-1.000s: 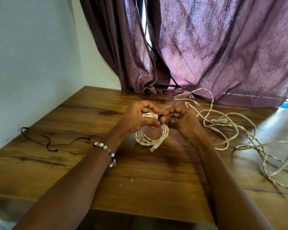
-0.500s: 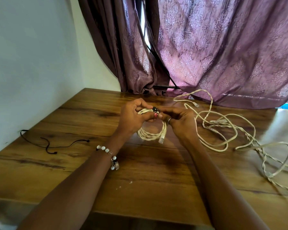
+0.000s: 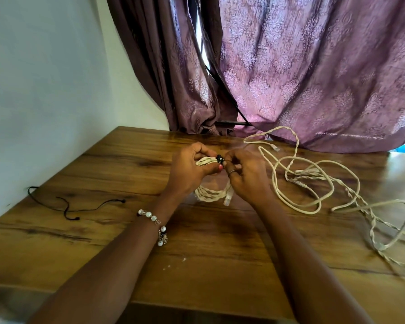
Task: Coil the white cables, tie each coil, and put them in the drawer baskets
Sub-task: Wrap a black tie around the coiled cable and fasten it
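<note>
Coil of white twisted cable (image 3: 211, 195) held above wooden tabletop (image 3: 126, 230), near centre, between both hands. Left hand (image 3: 187, 171) closed around upper part of coil, thumb with red-painted nail pressed at the top bundle. Right hand (image 3: 246, 176) closed at the same spot, fingertips pinching a small black tie (image 3: 219, 159) seated on the top of the coil; ring noted on one finger. Lower loops of coil hanging below the hands, with a clear plug end (image 3: 227, 200) dangling at the lower right, just beside the right wrist. Contact between the lower loops and the tabletop: cannot tell.

Loose white cables (image 3: 313, 183) lying uncoiled and tangled on the tabletop to the right of the hands, running from the far edge by the curtain toward the right edge of view; one connector (image 3: 276, 148) resting near the far edge. Thin black cord (image 3: 68, 206) lying on the tabletop at left, near the white wall (image 3: 45, 90), well apart from the coil. Beaded bracelet (image 3: 153, 222) worn on left wrist. Purple patterned curtain (image 3: 302, 66) hanging behind the table. No drawer baskets in view.
</note>
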Tool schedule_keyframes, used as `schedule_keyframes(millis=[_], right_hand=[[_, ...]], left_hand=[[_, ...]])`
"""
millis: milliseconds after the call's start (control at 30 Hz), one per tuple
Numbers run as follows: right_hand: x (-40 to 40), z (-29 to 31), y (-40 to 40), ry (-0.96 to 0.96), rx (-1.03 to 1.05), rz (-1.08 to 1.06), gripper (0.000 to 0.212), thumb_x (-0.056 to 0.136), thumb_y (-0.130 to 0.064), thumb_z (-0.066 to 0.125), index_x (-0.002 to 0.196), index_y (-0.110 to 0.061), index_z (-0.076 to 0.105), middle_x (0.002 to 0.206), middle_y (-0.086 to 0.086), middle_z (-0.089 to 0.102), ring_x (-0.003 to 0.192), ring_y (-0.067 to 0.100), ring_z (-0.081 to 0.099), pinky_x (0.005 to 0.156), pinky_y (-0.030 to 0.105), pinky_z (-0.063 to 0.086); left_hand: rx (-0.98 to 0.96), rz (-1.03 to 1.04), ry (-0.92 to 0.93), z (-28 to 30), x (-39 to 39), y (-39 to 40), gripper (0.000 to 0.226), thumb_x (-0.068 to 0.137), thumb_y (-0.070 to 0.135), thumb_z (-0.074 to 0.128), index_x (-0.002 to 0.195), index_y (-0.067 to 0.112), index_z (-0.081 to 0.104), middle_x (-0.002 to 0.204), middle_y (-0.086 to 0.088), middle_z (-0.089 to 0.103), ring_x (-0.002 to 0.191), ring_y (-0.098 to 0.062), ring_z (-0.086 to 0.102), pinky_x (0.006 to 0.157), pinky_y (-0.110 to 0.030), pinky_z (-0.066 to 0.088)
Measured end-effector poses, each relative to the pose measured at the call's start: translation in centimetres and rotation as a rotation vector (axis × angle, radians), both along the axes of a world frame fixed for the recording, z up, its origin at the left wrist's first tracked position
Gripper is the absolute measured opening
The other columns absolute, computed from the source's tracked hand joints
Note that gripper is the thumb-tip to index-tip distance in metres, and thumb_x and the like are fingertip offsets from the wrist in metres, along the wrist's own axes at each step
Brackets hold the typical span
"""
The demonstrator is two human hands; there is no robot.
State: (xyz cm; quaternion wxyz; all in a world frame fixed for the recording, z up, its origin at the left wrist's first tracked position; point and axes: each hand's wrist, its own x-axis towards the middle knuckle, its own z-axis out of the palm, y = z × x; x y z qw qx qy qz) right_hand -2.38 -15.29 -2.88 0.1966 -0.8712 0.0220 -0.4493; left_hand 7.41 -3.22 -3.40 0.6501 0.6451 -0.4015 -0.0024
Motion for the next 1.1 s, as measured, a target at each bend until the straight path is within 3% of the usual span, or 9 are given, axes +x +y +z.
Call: schedule_keyframes(millis=[100, 167, 267, 467, 567, 633, 733, 833, 1100], right_hand=[[-0.4, 0.2, 0.2, 0.019, 0.106, 0.079, 0.004, 0.082, 0.0, 0.062, 0.078, -0.001, 0.063, 0.08, 0.01, 0.065, 0.072, 0.017, 0.06, 0.062, 0.008, 0.043], [-0.5, 0.5, 0.2, 0.048, 0.277, 0.121, 0.007, 0.082, 0.002, 0.066, 0.079, -0.003, 0.064, 0.083, 0.007, 0.065, 0.074, 0.011, 0.061, 0.064, 0.004, 0.044], [-0.5, 0.7, 0.0, 0.063, 0.431, 0.147, 0.01, 0.079, 0.004, 0.07, 0.079, -0.005, 0.065, 0.08, 0.003, 0.065, 0.075, 0.015, 0.064, 0.067, 0.018, 0.053], [-0.6, 0.7, 0.3, 0.009, 0.514, 0.167, 0.02, 0.077, 0.008, 0.071, 0.08, -0.01, 0.061, 0.077, -0.002, 0.064, 0.069, 0.001, 0.063, 0.063, 0.017, 0.055], [-0.5, 0.8, -0.2, -0.019, 0.705, 0.224, 0.032, 0.076, 0.012, 0.069, 0.087, -0.014, 0.054, 0.083, 0.011, 0.065, 0.078, 0.017, 0.067, 0.069, 0.036, 0.059], [-0.5, 0.8, -0.6, -0.016, 0.756, 0.257, 0.034, 0.074, 0.013, 0.07, 0.089, -0.014, 0.055, 0.087, 0.015, 0.066, 0.081, 0.021, 0.067, 0.073, 0.037, 0.059], [-0.5, 0.7, -0.4, 0.083, 0.683, 0.272, 0.04, 0.069, 0.008, 0.076, 0.097, -0.014, 0.058, 0.095, 0.005, 0.065, 0.085, 0.005, 0.065, 0.074, 0.023, 0.056], [-0.1, 0.4, 0.0, 0.175, 0.503, 0.201, 0.054, 0.063, -0.002, 0.083, 0.109, -0.017, 0.059, 0.1, -0.015, 0.06, 0.097, 0.003, 0.061, 0.08, 0.022, 0.054], [0.1, 0.4, 0.2, 0.129, 0.4, 0.157, 0.048, 0.069, 0.001, 0.079, 0.112, -0.011, 0.063, 0.096, -0.012, 0.061, 0.09, 0.0, 0.061, 0.079, 0.013, 0.053]], left_hand=[[0.027, -0.006, -0.015, 0.2, -0.1, 0.1, 0.034, 0.063, 0.006, 0.085, 0.092, 0.005, 0.066, 0.087, -0.008, 0.072, 0.076, -0.016, 0.071, 0.067, -0.033, 0.06], [0.03, -0.015, -0.008, 0.3, -0.1, 0.2, 0.035, 0.063, 0.006, 0.085, 0.092, 0.005, 0.066, 0.087, -0.008, 0.073, 0.075, -0.014, 0.071, 0.067, -0.03, 0.059], [0.042, -0.035, 0.007, 0.5, -0.2, 0.3, 0.036, 0.062, 0.004, 0.086, 0.093, 0.006, 0.066, 0.088, -0.007, 0.073, 0.076, -0.014, 0.07, 0.069, -0.031, 0.059], [0.058, -0.106, 0.049, 0.6, 0.2, 0.4, 0.037, 0.067, 0.002, 0.081, 0.1, 0.001, 0.066, 0.093, -0.011, 0.073, 0.085, -0.021, 0.071, 0.078, -0.035, 0.058], [0.022, -0.183, 0.103, 1.0, -0.1, 0.4, 0.019, 0.082, 0.001, 0.069, 0.101, 0.0, 0.065, 0.09, -0.011, 0.072, 0.08, -0.02, 0.071, 0.074, -0.029, 0.058], [-0.006, -0.182, 0.124, 1.1, -0.3, 0.2, 0.013, 0.088, -0.002, 0.06, 0.101, -0.004, 0.064, 0.086, -0.011, 0.07, 0.074, -0.016, 0.071, 0.067, -0.023, 0.058], [0.001, -0.089, 0.062, 0.8, 0.0, -0.1, 0.008, 0.088, 0.001, 0.061, 0.096, -0.002, 0.064, 0.082, -0.013, 0.07, 0.07, -0.017, 0.07, 0.064, -0.026, 0.058], [0.034, 0.013, -0.019, 0.6, 0.3, 0.0, 0.004, 0.087, 0.007, 0.065, 0.085, 0.01, 0.064, 0.08, -0.015, 0.071, 0.072, -0.026, 0.07, 0.066, -0.04, 0.058], [0.105, 0.036, -0.081, 0.5, 0.0, -0.1, 0.016, 0.093, 0.012, 0.057, 0.092, -0.003, 0.061, 0.078, -0.018, 0.07, 0.066, -0.027, 0.071, 0.058, -0.052, 0.058]])
